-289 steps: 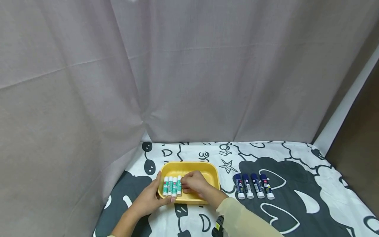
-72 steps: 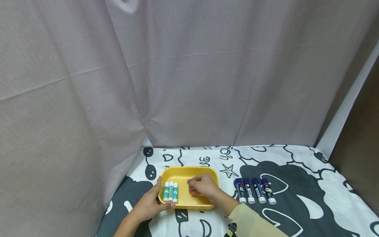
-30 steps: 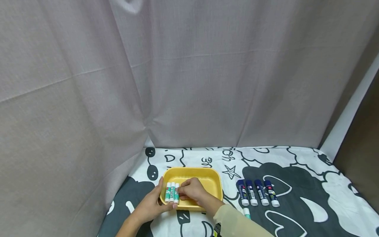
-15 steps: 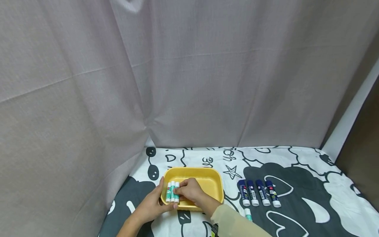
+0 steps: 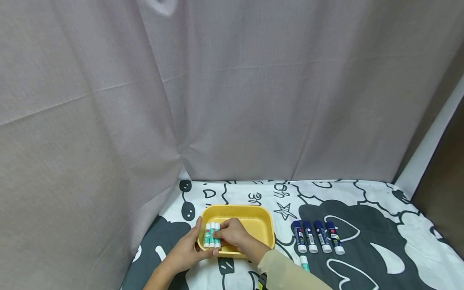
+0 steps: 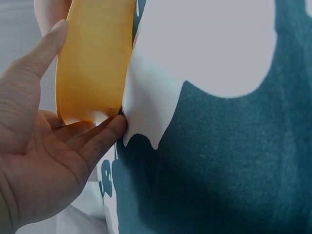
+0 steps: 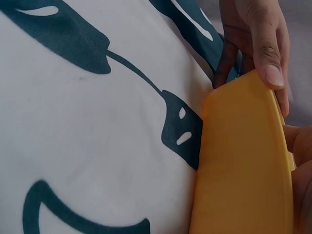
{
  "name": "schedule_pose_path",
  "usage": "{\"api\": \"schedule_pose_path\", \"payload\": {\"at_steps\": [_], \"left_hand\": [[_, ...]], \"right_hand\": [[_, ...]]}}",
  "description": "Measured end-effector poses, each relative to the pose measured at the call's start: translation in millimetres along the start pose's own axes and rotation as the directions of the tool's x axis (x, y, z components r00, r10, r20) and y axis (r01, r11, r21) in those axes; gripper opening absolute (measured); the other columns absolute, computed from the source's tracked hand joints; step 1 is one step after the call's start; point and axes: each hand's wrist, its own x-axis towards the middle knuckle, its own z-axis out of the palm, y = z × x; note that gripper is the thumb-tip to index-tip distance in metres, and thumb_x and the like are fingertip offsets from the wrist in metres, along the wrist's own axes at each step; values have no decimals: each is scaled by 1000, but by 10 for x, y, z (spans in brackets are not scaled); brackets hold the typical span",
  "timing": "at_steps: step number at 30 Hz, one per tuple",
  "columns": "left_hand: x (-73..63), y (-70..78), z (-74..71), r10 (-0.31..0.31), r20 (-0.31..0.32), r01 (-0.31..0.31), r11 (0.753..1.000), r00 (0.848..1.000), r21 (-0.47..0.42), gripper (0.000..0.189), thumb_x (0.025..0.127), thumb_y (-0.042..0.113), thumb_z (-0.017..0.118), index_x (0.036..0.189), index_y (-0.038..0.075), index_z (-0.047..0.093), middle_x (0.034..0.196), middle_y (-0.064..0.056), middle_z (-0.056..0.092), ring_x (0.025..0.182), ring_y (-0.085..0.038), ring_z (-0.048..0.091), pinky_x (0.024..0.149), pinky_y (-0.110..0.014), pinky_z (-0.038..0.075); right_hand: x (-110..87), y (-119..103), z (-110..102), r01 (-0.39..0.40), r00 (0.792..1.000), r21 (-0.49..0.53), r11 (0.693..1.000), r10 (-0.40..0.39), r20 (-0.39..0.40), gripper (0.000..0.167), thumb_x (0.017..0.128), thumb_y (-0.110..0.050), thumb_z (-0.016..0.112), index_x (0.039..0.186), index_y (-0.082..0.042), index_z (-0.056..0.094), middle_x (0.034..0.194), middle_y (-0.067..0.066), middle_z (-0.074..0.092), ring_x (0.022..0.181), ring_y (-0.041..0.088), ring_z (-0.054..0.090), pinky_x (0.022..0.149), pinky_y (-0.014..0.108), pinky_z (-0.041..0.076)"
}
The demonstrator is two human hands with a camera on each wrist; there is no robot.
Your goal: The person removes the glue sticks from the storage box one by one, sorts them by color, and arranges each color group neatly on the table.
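Observation:
A shallow yellow tray rests on the patterned cloth. Three white-and-green glue sticks lie side by side at its left end. My left hand grips that end, thumb over the near rim and fingers along the end wall; the left wrist view shows this hand around the tray's corner. My right hand reaches into the tray and pinches the rightmost green glue stick, its thumb and fingers covering part of it. In the right wrist view the tray wall hides most of the right hand.
Several dark blue glue sticks with white ends stand in a row on the cloth to the right of the tray. Below that row lies another green glue stick, partly behind the right sleeve. A grey curtain hangs behind.
At first several green glue sticks lay in the tray; now there are three, and one lies below the blue row. The right hand has moved left onto the rightmost stick. The left hand keeps its hold.

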Motion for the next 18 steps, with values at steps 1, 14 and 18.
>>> {"api": "schedule_pose_path", "payload": {"at_steps": [1,14,18], "left_hand": [[2,1,0,-1,1,1,1000,1000,3,130,87,60,91,179,10,14,175,-23,41,152,-40,53,121,-65,47],[30,9,11,-40,17,40,999,999,-2,134,84,62,92,179,11,13,174,-22,43,139,-31,58,121,-63,47],[29,29,9,-58,15,58,998,998,1,136,83,63,93,179,11,13,175,-22,42,141,-32,58,122,-64,47]], "right_hand": [[1,2,-14,-7,1000,11,1000,7,2,27,96,-6,85,118,7,76,106,13,76,86,17,74,75,32,66],[-57,-20,-341,-31,999,86,996,33,-14,47,97,-9,84,135,13,66,120,21,75,92,20,77,84,36,68],[-102,-47,-455,-34,999,88,996,37,-29,46,98,-12,84,135,11,67,120,19,76,91,19,75,86,37,68]]}}
